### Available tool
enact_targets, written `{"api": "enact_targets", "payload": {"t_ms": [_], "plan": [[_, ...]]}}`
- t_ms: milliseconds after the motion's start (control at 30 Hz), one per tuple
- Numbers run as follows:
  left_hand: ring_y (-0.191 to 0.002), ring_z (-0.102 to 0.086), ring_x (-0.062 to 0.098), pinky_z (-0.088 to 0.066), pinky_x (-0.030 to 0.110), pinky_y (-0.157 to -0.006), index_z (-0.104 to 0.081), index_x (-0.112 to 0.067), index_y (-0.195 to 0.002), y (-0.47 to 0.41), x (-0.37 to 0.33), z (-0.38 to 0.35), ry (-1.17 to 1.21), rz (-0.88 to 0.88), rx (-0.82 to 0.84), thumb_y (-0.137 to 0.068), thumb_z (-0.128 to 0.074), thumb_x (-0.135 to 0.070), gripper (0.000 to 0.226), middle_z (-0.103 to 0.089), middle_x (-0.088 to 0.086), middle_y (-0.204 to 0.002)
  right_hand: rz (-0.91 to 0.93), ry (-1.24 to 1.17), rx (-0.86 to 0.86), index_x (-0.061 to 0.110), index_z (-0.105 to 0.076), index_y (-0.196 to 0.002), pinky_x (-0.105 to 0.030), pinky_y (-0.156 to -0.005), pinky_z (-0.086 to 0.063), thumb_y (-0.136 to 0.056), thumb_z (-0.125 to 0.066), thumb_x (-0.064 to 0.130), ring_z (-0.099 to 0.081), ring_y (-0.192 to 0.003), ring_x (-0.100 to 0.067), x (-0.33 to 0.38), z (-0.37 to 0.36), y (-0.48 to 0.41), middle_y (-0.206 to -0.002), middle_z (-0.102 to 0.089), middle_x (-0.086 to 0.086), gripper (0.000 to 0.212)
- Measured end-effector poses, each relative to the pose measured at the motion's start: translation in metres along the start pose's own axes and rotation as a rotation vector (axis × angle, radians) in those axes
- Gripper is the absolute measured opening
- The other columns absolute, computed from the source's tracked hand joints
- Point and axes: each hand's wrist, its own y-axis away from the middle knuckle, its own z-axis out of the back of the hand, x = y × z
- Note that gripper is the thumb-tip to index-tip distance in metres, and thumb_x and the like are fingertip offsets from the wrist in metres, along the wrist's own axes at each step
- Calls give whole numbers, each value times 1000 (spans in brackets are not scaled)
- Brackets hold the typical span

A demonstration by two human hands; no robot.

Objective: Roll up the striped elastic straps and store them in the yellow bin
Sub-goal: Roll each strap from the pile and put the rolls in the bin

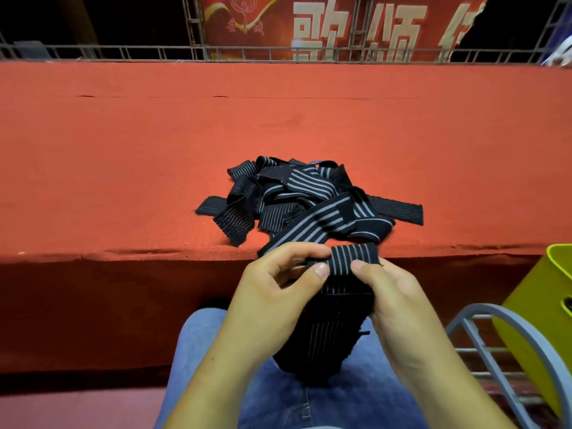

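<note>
Over the lap, seen from the head camera, both hands grip one striped strap (353, 258) between them. The left hand (272, 286) curls round its left edge, thumb pressed on the folded top end. The right hand (396, 295) clamps the right edge, its thumb on the front face just beside the left thumb. The strap's top band lies across the two thumbs, and the rest hangs down between the palms onto the jeans (272, 394).

Just beyond the hands, the pile (303, 199) of loose straps lies tangled on the red ledge (123, 165), near its front edge. One strap of the pile reaches the edge right behind the left fingers; whether it joins the held one cannot be told.

The bin (538, 305) stands right of the right hand, apart from it, behind a grey rack (483, 332). A red banner (309, 23) hangs at the far back.
</note>
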Motion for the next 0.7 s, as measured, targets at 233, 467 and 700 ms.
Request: {"api": "enact_targets", "payload": {"t_ms": [233, 467, 700], "plan": [[-98, -75, 15, -58, 28, -89, -76, -24, -104, 1, 3, 2, -13, -22, -41, -93, -72, -1, 26, -79, 0, -102, 69, 70, 32, 20, -81, -104, -44, -93, -59, -94, -62, 44, -77, -103, -26, -1, -2, 2, -103, -82, -7, 32], [-98, -76, 21, -60, 25, -89, -68, -23, -124, 2, -2, -2, 92, 63, -31, -93, -71, 0, 39, -80, 2, -100, 130, 98, 35, 19, -81, -107, -38, -92, -60, -96, -61, 41, -78, -102, -19, 0, -2, 3, -104, -82, -2, 32], [-97, -74, 3, -54, 14, -82, -69, -17, -123, 2, -2, -3, 88, -4, -54, -93, -69, 4, 37, -80, -8, -102, 46, 31, 58, 17, -82, -106, -43, -96, -59, -87, -64, 51, -78, -105, -25, 0, -3, 4, -104, -82, -6, 43]]}}
